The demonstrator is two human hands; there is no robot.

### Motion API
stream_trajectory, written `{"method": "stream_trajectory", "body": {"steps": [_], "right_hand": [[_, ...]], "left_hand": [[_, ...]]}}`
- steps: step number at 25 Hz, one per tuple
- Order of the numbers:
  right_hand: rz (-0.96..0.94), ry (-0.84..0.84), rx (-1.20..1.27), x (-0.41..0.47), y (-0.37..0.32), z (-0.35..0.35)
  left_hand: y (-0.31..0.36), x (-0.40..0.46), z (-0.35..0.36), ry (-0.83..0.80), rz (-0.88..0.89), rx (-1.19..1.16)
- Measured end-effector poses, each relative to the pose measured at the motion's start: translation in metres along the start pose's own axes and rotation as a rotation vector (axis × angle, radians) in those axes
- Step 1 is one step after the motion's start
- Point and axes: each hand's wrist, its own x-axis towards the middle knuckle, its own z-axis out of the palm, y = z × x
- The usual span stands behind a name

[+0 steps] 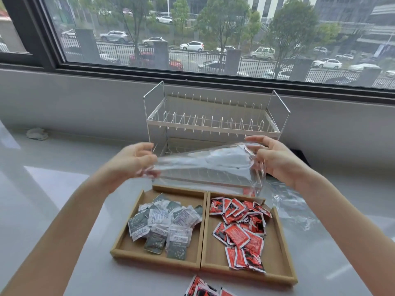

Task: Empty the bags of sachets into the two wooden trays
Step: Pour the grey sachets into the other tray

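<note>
Both my hands hold a clear plastic bag (210,167) stretched flat in the air above the far edge of the trays. My left hand (130,162) pinches its left end, and my right hand (275,161) grips its right end. No sachets show inside it. Below, two wooden trays stand side by side. The left tray (123,231) holds several grey and white sachets (164,225). The right tray (280,248) holds several red sachets (241,229).
A white two-tier dish rack (213,122) stands behind the trays by the window wall. Another clear bag (292,208) lies on the table right of the trays. More red sachets (203,288) lie at the near edge. A crumpled white cloth (37,133) sits far left.
</note>
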Motion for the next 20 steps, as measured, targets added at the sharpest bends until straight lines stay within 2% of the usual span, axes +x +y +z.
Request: {"method": "stream_trajectory", "body": {"steps": [2,5,8,10,14,17,20], "right_hand": [[-0.030,0.006,-0.080,-0.008,0.021,-0.005],[0.000,-0.023,-0.175,-0.021,0.060,-0.016],[0.113,-0.064,-0.295,-0.028,0.102,-0.027],[0.227,-0.088,-0.284,-0.032,0.125,-0.033],[0.395,-0.099,-0.159,-0.034,0.153,-0.039],[0.422,0.049,-0.163,-0.024,0.166,-0.043],[0.442,0.182,-0.046,-0.008,0.171,-0.047]], "left_hand": [[-0.025,0.004,0.018,-0.087,-0.199,0.034],[-0.060,0.002,0.049,-0.142,-0.424,-0.138],[-0.091,-0.002,0.080,-0.158,-0.523,-0.154],[-0.105,-0.007,0.095,-0.155,-0.572,-0.167],[-0.119,-0.005,0.113,-0.173,-0.572,-0.100],[-0.125,0.010,0.118,-0.030,-0.508,-0.090],[-0.120,0.026,0.118,0.059,-0.468,-0.067]]}}
